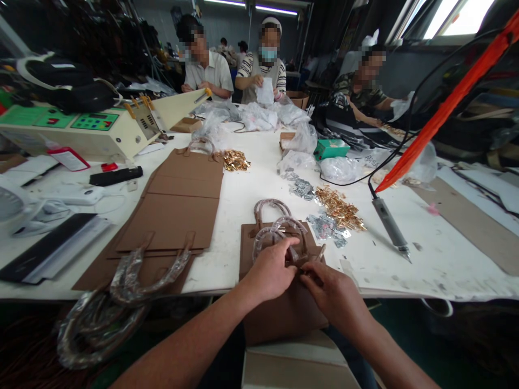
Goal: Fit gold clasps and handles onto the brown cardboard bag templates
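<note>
Head: brn panel [279,320] fore-aft, handles [288,220] fwd

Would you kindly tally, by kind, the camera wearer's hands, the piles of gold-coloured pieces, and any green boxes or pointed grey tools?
Hands: 2 (left hand, right hand)
Gold-coloured piles: 2 (far pile, near pile)
Green box: 1
Pointed grey tool: 1
Total: 6

Both hands [271,272] touch a brown panel [275,319] with film-wrapped handles [272,202].
</note>
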{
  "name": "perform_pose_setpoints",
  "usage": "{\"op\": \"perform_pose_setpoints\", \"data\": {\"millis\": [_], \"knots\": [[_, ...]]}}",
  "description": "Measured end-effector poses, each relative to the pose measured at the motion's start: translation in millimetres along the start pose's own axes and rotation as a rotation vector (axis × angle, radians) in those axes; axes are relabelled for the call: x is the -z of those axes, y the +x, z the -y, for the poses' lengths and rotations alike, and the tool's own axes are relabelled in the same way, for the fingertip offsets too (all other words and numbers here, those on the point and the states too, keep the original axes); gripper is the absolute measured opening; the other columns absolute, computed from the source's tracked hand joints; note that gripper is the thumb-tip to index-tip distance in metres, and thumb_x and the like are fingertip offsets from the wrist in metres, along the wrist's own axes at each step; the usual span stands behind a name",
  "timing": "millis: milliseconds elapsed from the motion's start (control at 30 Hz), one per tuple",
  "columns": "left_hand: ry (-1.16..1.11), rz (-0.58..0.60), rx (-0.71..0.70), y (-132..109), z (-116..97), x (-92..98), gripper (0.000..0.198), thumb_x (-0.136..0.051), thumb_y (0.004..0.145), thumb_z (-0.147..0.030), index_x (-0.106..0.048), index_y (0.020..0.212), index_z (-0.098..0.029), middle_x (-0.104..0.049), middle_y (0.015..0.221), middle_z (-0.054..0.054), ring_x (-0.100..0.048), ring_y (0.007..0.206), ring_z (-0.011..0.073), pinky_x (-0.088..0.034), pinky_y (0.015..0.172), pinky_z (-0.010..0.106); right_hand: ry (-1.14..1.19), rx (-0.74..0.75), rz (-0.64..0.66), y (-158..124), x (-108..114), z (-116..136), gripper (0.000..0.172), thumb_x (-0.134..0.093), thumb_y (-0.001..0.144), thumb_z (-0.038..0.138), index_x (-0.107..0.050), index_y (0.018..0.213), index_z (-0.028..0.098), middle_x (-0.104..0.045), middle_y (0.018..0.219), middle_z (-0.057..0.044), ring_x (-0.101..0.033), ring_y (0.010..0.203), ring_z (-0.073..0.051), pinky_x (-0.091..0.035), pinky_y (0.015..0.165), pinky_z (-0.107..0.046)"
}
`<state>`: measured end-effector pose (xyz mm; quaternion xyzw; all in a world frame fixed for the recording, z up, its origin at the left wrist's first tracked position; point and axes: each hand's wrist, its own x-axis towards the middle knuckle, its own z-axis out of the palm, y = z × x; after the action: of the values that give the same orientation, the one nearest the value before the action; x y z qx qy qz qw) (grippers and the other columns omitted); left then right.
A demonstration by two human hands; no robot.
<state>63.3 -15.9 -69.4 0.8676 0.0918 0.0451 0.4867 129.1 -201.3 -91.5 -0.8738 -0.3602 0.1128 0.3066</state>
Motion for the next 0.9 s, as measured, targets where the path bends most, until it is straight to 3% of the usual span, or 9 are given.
{"op": "perform_pose_setpoints", "data": {"millis": [233,400,533,733,900], "knots": [[-0.003,-0.029,-0.033,-0.2,-0.1,-2.4,0.061,-0.062,0.078,-0.011,-0.059,0.136,-0.029,-0.075,0.111,0.004,-0.07,0.099,0.022,-0.053,0.09,0.032,0.046,0.021,0.057,4.7,8.8,6.2,0.017,-0.052,0.097,0.03,-0.068,0.1,0.027,-0.073,0.091,0.0,-0.069,0.084,-0.022,-0.046,0.074,-0.031],[0.021,-0.026,-0.031,1.2,-3.2,3.6,0.061,-0.061,0.078,-0.011,-0.058,0.136,-0.028,-0.075,0.104,0.003,-0.069,0.093,0.0216,-0.053,0.086,0.032,0.225,0.041,0.07,6.3,13.5,9.2,0.02,-0.053,0.096,0.03,-0.069,0.105,0.027,-0.074,0.106,-0.001,-0.068,0.097,-0.021,-0.049,0.085,-0.03],[0.044,-0.008,-0.064,1.5,-11.1,9.9,0.058,-0.059,0.079,-0.011,-0.059,0.135,-0.028,-0.074,0.097,0.002,-0.069,0.088,0.0206,-0.051,0.081,0.031,0.302,-0.059,0.016,9.5,13.2,7.7,0.017,-0.058,0.092,0.032,-0.069,0.103,0.025,-0.074,0.095,0.0,-0.069,0.088,-0.02,-0.049,0.081,-0.029],[0.042,0.018,-0.064,-0.1,-16.9,12.0,0.059,-0.059,0.078,-0.009,-0.06,0.134,-0.027,-0.073,0.094,0.001,-0.067,0.084,0.0195,-0.05,0.078,0.03,0.29,-0.021,0.134,17.0,19.0,11.7,0.01,-0.061,0.088,0.027,-0.071,0.089,0.025,-0.073,0.083,0.002,-0.067,0.079,-0.019,-0.046,0.073,-0.029],[0.017,0.0,-0.069,-3.4,-17.7,14.8,0.057,-0.06,0.078,-0.011,-0.062,0.132,-0.029,-0.072,0.09,-0.001,-0.065,0.075,0.0171,-0.049,0.071,0.028,0.443,-0.151,-0.033,18.6,8.4,7.2,0.018,-0.072,0.083,0.037,-0.069,0.094,0.024,-0.073,0.077,0.0,-0.068,0.075,-0.022,-0.05,0.069,-0.03]]}}
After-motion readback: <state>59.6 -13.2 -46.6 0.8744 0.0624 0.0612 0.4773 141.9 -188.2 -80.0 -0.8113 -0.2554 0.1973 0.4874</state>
